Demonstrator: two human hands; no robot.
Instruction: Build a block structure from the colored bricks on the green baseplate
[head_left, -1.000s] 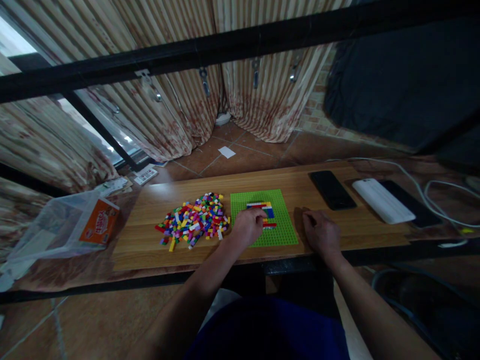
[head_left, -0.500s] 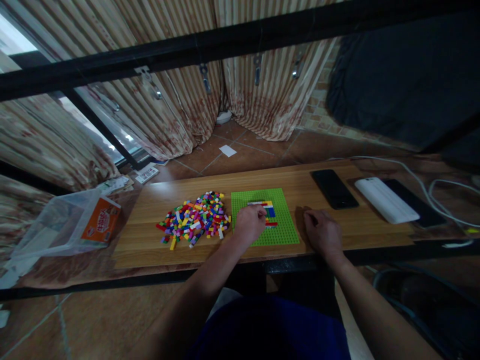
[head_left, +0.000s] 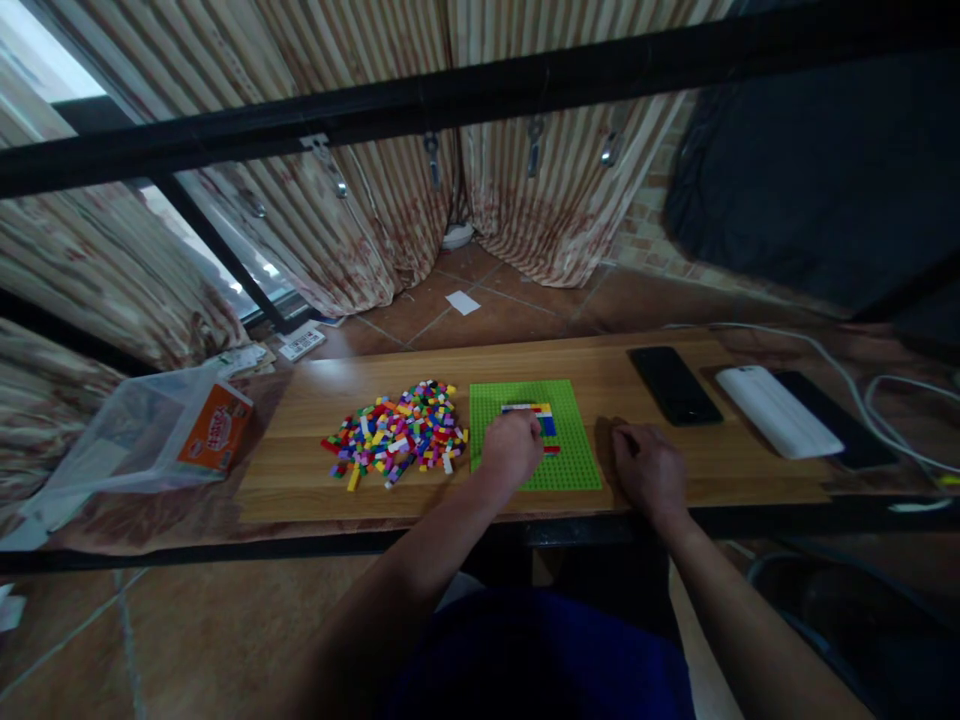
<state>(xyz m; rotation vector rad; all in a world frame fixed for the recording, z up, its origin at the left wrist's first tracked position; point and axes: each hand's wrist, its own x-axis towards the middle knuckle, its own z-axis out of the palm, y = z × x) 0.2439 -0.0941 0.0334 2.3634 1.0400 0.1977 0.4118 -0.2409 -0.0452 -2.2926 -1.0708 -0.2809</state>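
On a wooden board lies a green studded baseplate [head_left: 574, 470] carrying a small build of toy bricks [head_left: 550, 426] in blue, white, yellow and red. My left hand [head_left: 512, 447] is over the left part of this build, its fingers closed and pointing down at the bricks. Whatever those fingers pinch is hidden beneath them. Beside the plate's right edge, my right hand [head_left: 649, 470] rests on the board with its fingers curled in; I cannot make out anything in it. A heap of loose toy bricks [head_left: 401, 435] in many colours spreads to the left of the plate.
A black phone [head_left: 675, 385] and a white power bank [head_left: 778, 412] lie on the right, with a white cable [head_left: 825, 355] behind them. At the far left stands a clear plastic box [head_left: 127, 435] with an orange label. The wooden board [head_left: 300, 500] ends near my lap.
The whole view has shifted a little. My left hand stays over the build, its fingers a touch lower and more hidden by the knuckles. My right hand keeps its place.
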